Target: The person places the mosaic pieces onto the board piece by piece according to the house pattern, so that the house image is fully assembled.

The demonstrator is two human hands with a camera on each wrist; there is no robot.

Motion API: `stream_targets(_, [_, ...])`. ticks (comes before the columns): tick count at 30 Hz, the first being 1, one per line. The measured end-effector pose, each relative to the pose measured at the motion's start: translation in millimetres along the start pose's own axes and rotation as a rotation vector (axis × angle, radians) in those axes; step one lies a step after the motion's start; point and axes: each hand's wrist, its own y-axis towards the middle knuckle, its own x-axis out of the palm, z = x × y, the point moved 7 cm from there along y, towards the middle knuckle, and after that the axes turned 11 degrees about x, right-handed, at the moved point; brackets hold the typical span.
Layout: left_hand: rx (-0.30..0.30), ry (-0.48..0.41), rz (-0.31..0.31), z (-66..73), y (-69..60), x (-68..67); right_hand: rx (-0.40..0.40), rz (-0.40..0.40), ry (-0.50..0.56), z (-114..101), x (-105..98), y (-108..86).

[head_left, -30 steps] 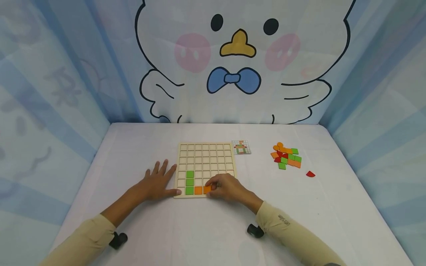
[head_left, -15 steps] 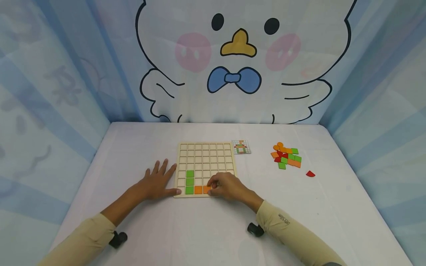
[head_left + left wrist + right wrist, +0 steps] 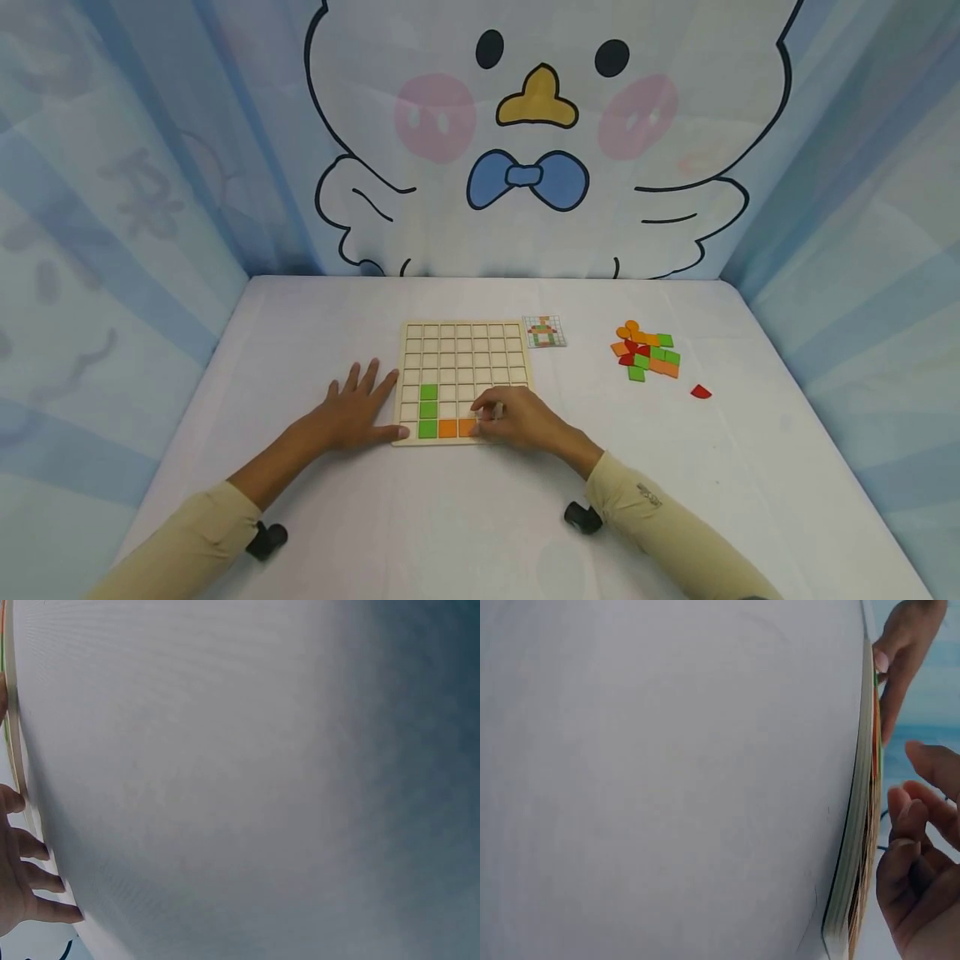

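Easing off to the right, all else as it was

White-covered counter (image 3: 420,517): same layout as a moment earlier.

Gridded wooden board (image 3: 464,361): flat near mid-counter, unmoved, most cells bare.

Left hand (image 3: 352,417): fingers spread wide, thumb over the near-left corner of the board, index tip at its left rim. Holding nothing. Unchanged; probably steadying.

Right hand (image 3: 517,419): site of the only real change. Shifted slightly rightward, index fingertip higher than before, with more of the second orange square (image 3: 466,428) exposed. Fingers loosely bent, a narrow gap between thumb and index, nothing visible in it. Thumb contact with the square too small to judge.

Loose pile of tiles (image 3: 647,352): orange, green and red, right side of the counter, undisturbed.

Pattern card (image 3: 544,332): just beside the board's far-right corner, with a small coloured figure on a grid.

On the board: three green squares (image 3: 427,409) stacked in the second column, then first orange square (image 3: 447,428) and its neighbour along the bottom row. Apparently seated; by judgement, placement of the second orange all but finished.

Fan-shaped red tile (image 3: 701,392): alone, just apart from the pile.
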Motion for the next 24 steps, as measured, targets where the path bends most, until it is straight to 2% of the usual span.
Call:
stream_targets(4, [-0.004,0.001,0.003,-1.5,-0.2,-0.1,-0.004,0.018,0.072,10.6,-15.6,-2.4])
stream_targets(9, [-0.007,0.006,0.003,-2.5,-0.2,0.4,0.068,0.065,0.094,33.5,-41.5,-9.6])
stream_targets(17, [-0.005,0.003,-0.002,-0.4,0.7,3.4,0.276,0.245,0.076,99.6,-87.1,-35.6])
stream_targets(24, [-0.011,0.018,0.002,-2.3,1.1,2.5,0.401,0.314,0.040,151.6,-122.6,-62.7])
